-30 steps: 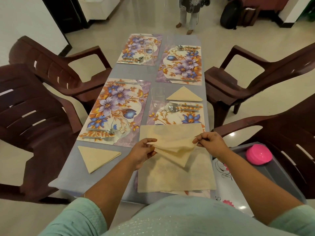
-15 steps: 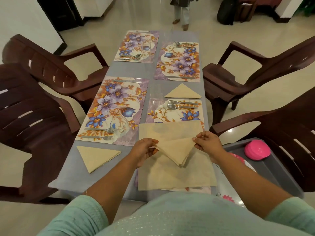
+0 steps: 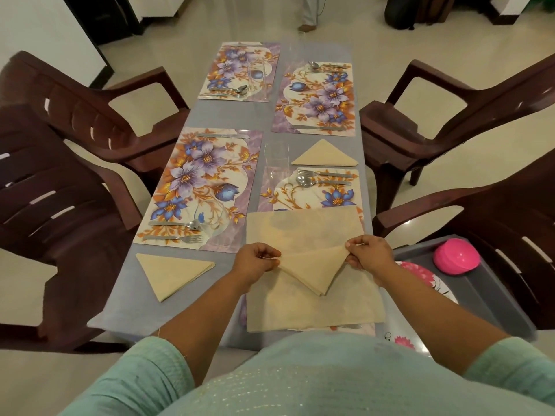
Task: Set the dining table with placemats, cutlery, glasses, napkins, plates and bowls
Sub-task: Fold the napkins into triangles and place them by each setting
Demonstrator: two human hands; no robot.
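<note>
Left hand [image 3: 255, 261] and right hand [image 3: 371, 253] each pinch one corner of the napkin [image 3: 310, 273] — beige, folded into a downward-pointing triangle.

A beige napkin [image 3: 312, 268] folded into a triangle hangs point-down over a flat stack of unfolded ones [image 3: 312, 307] at the near right of the surface, pinched at its two top corners. Two more folded triangles are already out: one near left [image 3: 172, 273], one mid right [image 3: 324, 154] beside a floral placemat [image 3: 312, 190] with fork and spoon.
</note>
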